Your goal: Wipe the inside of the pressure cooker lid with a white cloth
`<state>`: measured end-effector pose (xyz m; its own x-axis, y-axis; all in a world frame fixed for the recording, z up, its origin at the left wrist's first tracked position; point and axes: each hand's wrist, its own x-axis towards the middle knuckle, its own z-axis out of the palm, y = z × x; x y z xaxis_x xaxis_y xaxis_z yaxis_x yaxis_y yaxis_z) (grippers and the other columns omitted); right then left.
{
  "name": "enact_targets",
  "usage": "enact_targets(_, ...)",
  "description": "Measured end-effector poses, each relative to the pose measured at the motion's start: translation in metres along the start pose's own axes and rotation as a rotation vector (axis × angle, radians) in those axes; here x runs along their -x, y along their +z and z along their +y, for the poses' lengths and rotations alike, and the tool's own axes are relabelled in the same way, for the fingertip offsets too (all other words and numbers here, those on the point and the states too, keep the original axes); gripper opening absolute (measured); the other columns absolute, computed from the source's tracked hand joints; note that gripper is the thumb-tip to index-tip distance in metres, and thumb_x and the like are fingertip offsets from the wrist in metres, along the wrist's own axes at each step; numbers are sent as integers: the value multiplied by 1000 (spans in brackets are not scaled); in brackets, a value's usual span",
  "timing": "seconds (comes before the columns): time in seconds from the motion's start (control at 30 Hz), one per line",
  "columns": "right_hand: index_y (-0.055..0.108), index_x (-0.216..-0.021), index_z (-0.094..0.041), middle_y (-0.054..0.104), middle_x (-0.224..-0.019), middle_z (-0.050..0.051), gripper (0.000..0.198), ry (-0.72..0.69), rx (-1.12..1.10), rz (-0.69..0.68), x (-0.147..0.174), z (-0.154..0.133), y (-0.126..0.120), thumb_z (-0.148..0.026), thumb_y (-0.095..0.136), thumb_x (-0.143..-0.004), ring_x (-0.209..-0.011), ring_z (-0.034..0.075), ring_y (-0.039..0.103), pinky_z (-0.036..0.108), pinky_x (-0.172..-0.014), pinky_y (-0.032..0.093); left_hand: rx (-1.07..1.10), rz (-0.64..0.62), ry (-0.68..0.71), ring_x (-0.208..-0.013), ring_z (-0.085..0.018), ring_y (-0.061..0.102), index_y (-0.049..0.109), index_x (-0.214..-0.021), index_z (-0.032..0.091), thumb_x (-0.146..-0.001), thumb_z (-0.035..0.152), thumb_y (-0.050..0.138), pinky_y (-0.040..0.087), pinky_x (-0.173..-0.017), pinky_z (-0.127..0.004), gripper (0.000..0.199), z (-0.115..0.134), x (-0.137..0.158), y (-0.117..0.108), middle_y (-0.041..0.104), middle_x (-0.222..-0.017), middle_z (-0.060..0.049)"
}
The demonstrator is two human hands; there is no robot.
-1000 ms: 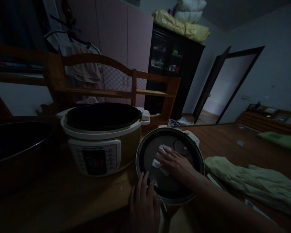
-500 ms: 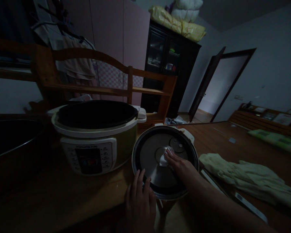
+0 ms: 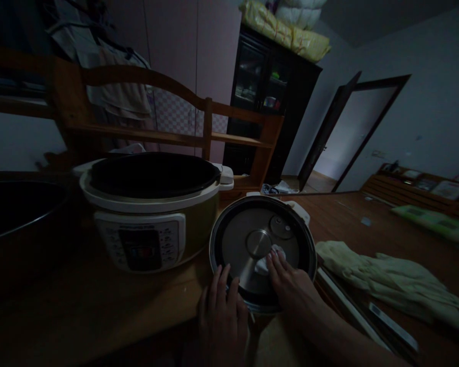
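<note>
A round pressure cooker lid (image 3: 233, 237) lies with its metal inner face up and a dark ring round its border. My right hand (image 3: 290, 280) presses a crumpled white tissue (image 3: 263, 266) onto the metal, just below the raised circle at the centre. Whether the tissue is paper or cloth I cannot tell. At the lid's lower left edge rests my left hand (image 3: 225, 311), its fingers stretched out and slightly apart, touching the rim. To the left stands the electric pressure cooker (image 3: 199, 219), white and green, uncovered, with a dark interior and a control panel.
A dark pot (image 3: 19, 234) is at the far left of the wooden table (image 3: 156, 311). Right of the lid lie a pale green cloth (image 3: 382, 280) and a thin white strip-like object (image 3: 393, 326). A wooden headboard-like frame (image 3: 137, 135) rises behind the cooker.
My right hand has slid the tissue down and slightly right across the lid, uncovering the central circle. My left hand stays at the rim. The view has shifted a little.
</note>
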<state>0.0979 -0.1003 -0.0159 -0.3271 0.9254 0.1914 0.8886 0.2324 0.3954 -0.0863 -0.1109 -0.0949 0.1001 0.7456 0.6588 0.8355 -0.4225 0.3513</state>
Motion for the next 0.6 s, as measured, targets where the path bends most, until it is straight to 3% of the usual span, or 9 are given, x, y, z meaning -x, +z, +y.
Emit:
enact_targets(0.1,55,-137,-2,51,-144,27,59,35,-7,67,4,5,5,1,45,-79,-136,37,49,48,-99,57,17,-9,8,-142,-23,40,61,-126,23,-93,13,43,40,-107,-45,39,1,-1,-1,49,-151,-5)
enact_targets(0.27,43,-147,-1,46,-149,27,60,47,-66,124,-4,10,3,-7,45,-87,-143,39,39,54,-108,48,13,-19,-27,-141,-24,42,62,-123,22,-92,12,42,41,-107,-47,39,5,-4,-4,51,-150,-6)
enact_targets(0.4,30,-154,-6,31,-160,21,59,-93,-176,93,-19,14,-1,-22,44,-99,-151,34,23,51,-116,39,14,-22,-18,-142,-25,41,63,-122,22,-93,12,41,41,-107,-48,38,6,-5,-5,50,-150,-6)
enact_targets(0.6,24,-158,-25,19,-167,7,64,-277,-218,58,-42,23,5,-38,50,-100,-154,34,8,59,-120,23,7,-15,-23,-142,-25,41,63,-122,21,-94,12,41,42,-106,-47,37,6,-3,-3,51,-149,-7)
